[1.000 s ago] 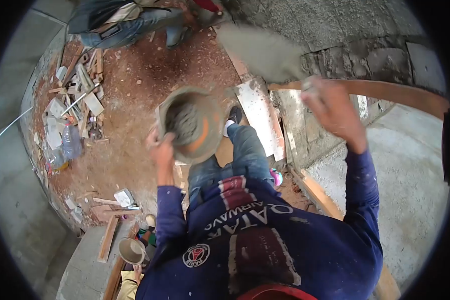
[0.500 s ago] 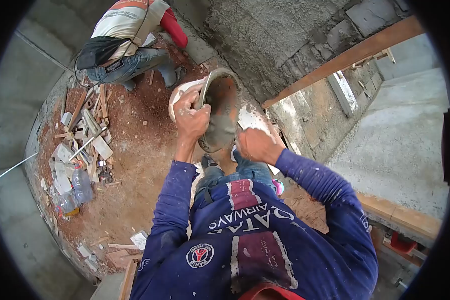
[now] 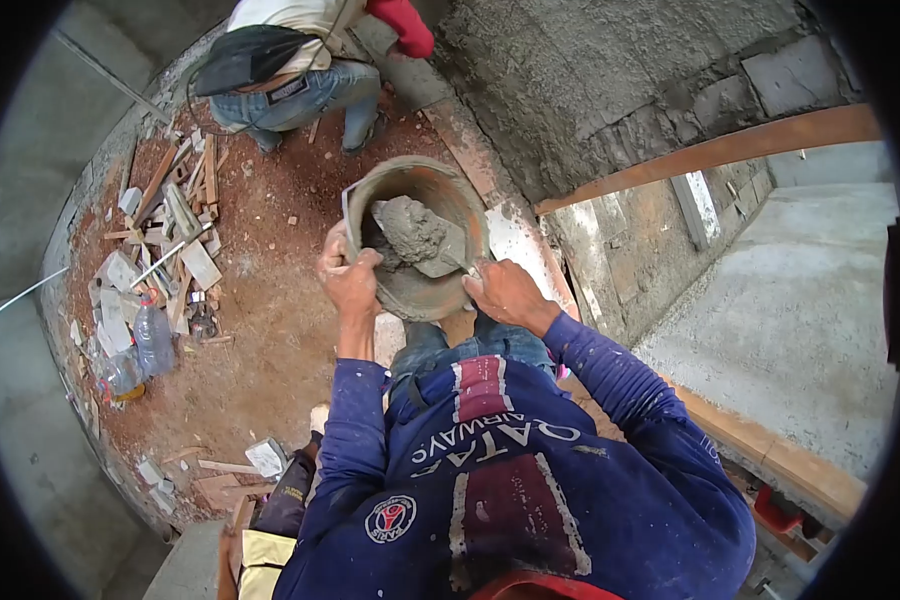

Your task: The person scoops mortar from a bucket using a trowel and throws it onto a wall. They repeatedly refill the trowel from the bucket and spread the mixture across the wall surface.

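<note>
A round bucket [image 3: 470,190] with wet grey mortar [image 3: 408,228] in it is in front of my body, above my legs. My left hand [image 3: 350,277] is closed at the bucket's left side, with a thin flat edge showing beside its fingers. A trowel [image 3: 442,262] loaded with mortar lies inside the bucket's opening. Its handle end is in my right hand [image 3: 507,292], closed at the bucket's right rim.
A co-worker [image 3: 300,75] crouches at the upper left. Wood scraps [image 3: 175,225] and plastic bottles [image 3: 153,338] lie on the dirt floor at left. A rough wall [image 3: 610,70] and wooden beam [image 3: 710,150] are at upper right. Another person's leg [image 3: 288,492] shows at lower left.
The bucket has tilted so its opening faces me, and the loaded trowel now shows. My left hand has moved left and down. The co-worker appears higher and farther right; another person's leg has appeared.
</note>
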The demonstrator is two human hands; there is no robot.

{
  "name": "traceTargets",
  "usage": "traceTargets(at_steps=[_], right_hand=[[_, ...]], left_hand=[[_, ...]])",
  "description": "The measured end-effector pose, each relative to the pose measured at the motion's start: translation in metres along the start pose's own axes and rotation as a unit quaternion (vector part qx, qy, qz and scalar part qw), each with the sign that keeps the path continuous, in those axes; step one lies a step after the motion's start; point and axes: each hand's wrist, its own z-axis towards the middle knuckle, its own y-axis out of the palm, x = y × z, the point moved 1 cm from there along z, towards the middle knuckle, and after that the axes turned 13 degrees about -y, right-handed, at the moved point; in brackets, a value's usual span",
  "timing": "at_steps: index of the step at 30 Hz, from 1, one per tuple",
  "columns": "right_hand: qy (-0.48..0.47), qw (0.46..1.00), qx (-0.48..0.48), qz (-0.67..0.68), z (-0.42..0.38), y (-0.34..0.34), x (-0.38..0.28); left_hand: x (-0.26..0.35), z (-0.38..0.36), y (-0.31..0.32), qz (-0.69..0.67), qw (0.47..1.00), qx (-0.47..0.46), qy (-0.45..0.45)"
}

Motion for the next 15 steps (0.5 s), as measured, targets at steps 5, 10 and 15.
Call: traceTargets(at_steps=[5,10,15], right_hand=[[-0.02,0.997,-0.062,0.042,0.018,-0.018,-0.016],[-0.167,0.965,-0.022,0.203,0.056,0.034,0.008],[-0.005,0.806,-0.144,0.574,0.123,0.011,0.127]], left_hand=[[-0.01,0.001,-0.038,-0.058,0.99,0.09,-0.094],[-0.023,-0.027,-0.089,-0.03,0.955,0.265,-0.128],[-0.014,-0.057,-0.099,0.14,0.897,0.384,-0.165]])
